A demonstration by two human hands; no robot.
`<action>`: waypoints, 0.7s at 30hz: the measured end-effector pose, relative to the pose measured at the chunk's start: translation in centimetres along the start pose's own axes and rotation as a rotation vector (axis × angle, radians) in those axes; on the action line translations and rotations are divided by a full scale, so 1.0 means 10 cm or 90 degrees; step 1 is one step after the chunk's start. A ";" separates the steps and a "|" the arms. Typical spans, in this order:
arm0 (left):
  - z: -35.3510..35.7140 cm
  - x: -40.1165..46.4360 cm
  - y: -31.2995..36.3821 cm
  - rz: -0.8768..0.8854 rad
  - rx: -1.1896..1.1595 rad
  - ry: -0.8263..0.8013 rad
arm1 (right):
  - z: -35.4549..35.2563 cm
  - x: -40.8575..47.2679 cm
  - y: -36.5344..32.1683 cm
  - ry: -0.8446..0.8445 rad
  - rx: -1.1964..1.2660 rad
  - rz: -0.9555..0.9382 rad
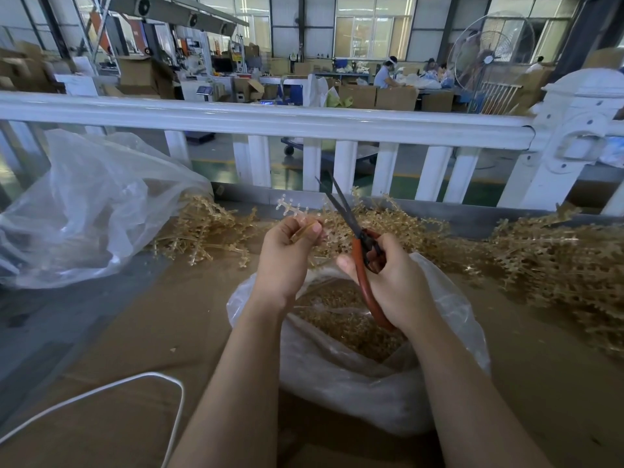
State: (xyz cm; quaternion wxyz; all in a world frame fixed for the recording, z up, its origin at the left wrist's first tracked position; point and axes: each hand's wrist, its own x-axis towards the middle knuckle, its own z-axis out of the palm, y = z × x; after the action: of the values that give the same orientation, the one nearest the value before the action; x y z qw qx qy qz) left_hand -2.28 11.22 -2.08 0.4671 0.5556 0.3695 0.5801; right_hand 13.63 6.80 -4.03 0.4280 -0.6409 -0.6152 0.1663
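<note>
- Left hand (287, 251) is up above the open bag (354, 383), its grip pinching a plastic sprue (291, 206) between thumb and curled fingers. The little cross-shaped bits stick out past the fingertips.
- Right hand (391, 282), also above the bag, has its grip wrapped round the orange handles of the scissors (364, 238). The blades are slightly spread and point up and away from the bag, just beside the sprue but not on it yet.
- My take for the snip: bring the sprue into the throat of the blades, not the tips, cut close to each piece, and keep the thumb tucked back.
- Stay right over the bag's mouth so the cut-offs drop in rather than bounce onto the table (169, 298).
- There's not much room. The sprue piles (202, 228) crowd the far side of the bag, with the white railing (270, 119) behind them.
- There's a crumpled clear bag (84, 204) far left of the open bag and a white cable (135, 380) near left of it. I'd keep my elbows in so they don't snag the cable.
</note>
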 end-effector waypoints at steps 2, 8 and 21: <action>0.00 0.00 0.01 0.013 0.000 0.004 | -0.01 0.00 0.02 -0.007 -0.038 -0.017; -0.01 -0.02 0.04 0.044 0.010 -0.005 | 0.01 -0.01 0.04 -0.011 -0.108 -0.071; -0.04 -0.03 0.06 0.051 -0.008 -0.015 | 0.04 0.00 0.07 0.046 -0.152 -0.124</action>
State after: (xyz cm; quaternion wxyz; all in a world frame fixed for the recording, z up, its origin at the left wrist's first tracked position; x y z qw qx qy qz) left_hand -2.74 10.82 -1.66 0.4514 0.5738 0.3377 0.5941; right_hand 13.82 7.04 -4.75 0.3846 -0.6302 -0.6739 0.0263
